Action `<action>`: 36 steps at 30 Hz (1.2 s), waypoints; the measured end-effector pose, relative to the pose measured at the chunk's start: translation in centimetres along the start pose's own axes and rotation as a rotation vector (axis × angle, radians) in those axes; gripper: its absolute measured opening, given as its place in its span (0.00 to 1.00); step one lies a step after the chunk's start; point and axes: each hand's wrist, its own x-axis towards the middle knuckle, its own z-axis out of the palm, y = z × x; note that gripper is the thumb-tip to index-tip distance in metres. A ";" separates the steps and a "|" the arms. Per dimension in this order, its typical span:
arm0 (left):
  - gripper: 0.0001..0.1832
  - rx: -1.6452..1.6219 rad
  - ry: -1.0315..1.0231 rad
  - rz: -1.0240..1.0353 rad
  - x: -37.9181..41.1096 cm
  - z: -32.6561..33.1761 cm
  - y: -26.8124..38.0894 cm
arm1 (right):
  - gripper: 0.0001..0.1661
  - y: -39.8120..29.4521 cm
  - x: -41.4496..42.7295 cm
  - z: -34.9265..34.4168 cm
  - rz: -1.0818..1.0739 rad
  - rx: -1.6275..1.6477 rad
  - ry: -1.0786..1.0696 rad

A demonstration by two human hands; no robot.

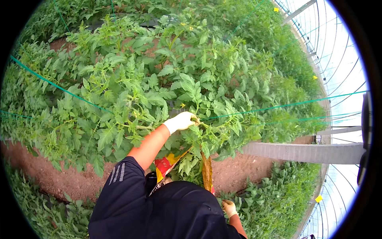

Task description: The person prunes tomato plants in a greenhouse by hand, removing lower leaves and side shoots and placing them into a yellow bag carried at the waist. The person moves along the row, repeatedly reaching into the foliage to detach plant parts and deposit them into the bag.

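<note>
My left hand, in a pale glove, reaches into the row of tomato plants with its fingertips pinched on a tomato shoot beside a green twine. The exact part held is small and partly hidden by the fingers. A yellow tomato flower shows just beyond the hand. Lower down, my right hand, gloved too, hangs by my right side with bent fingers; whether it holds anything is unclear. Between my body and the row is an open red and yellow sack, with green tomato leaves showing in its mouth.
A grey concrete post leans in from the right. Green twines run along the row. Bare reddish soil forms the path, with more plants behind me. Yellow cards hang near the greenhouse's clear film wall.
</note>
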 end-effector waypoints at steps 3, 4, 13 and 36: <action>0.11 0.160 0.047 -0.002 -0.7 0.1 -0.2 | 0.17 -0.1 -0.3 0.3 0.022 0.010 0.004; 0.12 0.145 0.068 -0.014 -1.1 0.4 -0.3 | 0.17 -0.2 -0.5 0.4 0.024 -0.033 0.038; 0.13 -0.044 0.417 -0.131 -4.6 4.7 -0.5 | 0.17 -1.0 -0.3 0.9 0.038 -0.044 0.023; 0.17 0.112 -0.085 0.219 -11.3 11.7 8.1 | 0.15 -2.9 2.8 1.6 -0.175 -0.026 -0.066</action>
